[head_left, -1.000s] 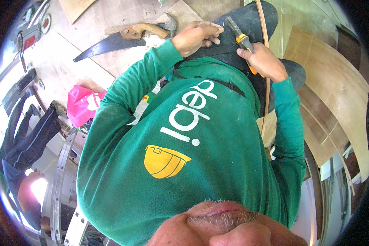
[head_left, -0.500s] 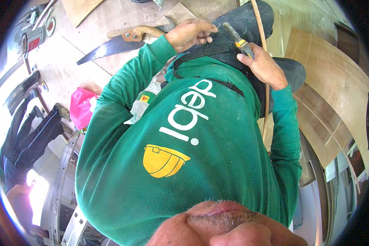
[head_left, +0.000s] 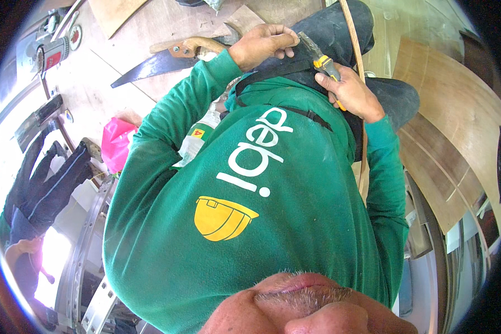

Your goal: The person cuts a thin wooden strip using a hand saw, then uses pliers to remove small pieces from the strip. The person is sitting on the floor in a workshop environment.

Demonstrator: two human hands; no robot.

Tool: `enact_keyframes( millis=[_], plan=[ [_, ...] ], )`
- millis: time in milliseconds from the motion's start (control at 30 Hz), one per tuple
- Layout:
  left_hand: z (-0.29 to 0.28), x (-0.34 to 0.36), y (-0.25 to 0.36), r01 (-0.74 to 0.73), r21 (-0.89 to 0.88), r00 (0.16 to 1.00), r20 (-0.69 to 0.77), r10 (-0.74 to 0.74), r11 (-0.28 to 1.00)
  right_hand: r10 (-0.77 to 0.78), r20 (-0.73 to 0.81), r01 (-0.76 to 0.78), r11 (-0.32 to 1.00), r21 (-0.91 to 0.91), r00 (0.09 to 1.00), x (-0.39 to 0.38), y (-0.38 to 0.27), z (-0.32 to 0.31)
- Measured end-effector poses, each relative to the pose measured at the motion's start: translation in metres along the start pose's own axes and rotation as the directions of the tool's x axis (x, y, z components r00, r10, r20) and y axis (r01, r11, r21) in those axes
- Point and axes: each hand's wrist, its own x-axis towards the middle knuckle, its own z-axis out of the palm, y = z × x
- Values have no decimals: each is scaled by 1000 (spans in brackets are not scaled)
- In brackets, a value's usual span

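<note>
My left hand (head_left: 266, 44) is closed in a pinch, thumb against forefinger, on something too small to make out. In my right hand (head_left: 355, 93) is a pair of pliers (head_left: 324, 63) with grey and yellow handles, my fingers wrapped round the grips. The jaws point up and left, and their tip comes right by my left fingertips; whether they touch cannot be made out. Both hands are above my dark trousers (head_left: 334, 30). Just left of my left wrist lies a handsaw (head_left: 150, 68) with a wooden handle.
A thin wooden strip (head_left: 353, 28) runs across my right leg. Curved plywood sheets (head_left: 445, 83) lie on the right. To the left are a pink bag (head_left: 116, 146), a metal rail (head_left: 83, 222) and another person's dark-clothed legs (head_left: 53, 181). Plywood scraps (head_left: 244, 21) lie ahead.
The pliers' tip has moved left to my left fingertips. My right hand has shifted its hold, and one yellow handle end now shows below it. The left hand has moved slightly right, still pinched.
</note>
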Motion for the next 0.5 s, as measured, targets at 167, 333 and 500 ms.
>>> enact_keyframes(
  millis=[167, 333, 500],
  plan=[
    [-2, -4, 0, -70, 82, 997, -10, 71, 994, -116, 55, 105, 978, 182, 992, 14, 27, 4],
    [-1, -10, 3, 97, 80, 990, -107, -89, 992, -425, -440, -4, 715, -699, 791, 13, 4, 26],
    [-17, -23, 10, -36, -208, 995, -101, 16, 978, -310, -356, 124, 880, -459, 881, 16, -5, 15]
  ],
)
